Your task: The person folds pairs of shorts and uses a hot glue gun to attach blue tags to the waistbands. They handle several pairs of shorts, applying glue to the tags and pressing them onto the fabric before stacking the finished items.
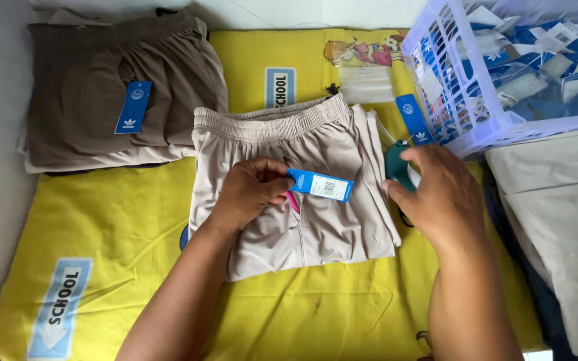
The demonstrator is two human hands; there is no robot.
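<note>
A folded beige pair of shorts [316, 154] lies in the middle of a yellow cloth [122, 220]. My left hand [249, 190] rests on the shorts and pinches a blue paper tag [320, 184] by its left end; something pink shows just under the fingers. My right hand [436, 194] is at the right edge of the shorts, closed around a dark teal tagging tool [396, 166], most of it hidden by the hand. Another blue tag [415, 119] lies by the waistband, right of the shorts.
A folded brown garment [102, 73] with a blue tag [133, 107] lies at the back left. A white plastic basket [463, 100] full of blue tags stands at the back right. A small clear bag [366, 83] lies behind the shorts. Grey-beige fabric [556, 200] is piled at the right.
</note>
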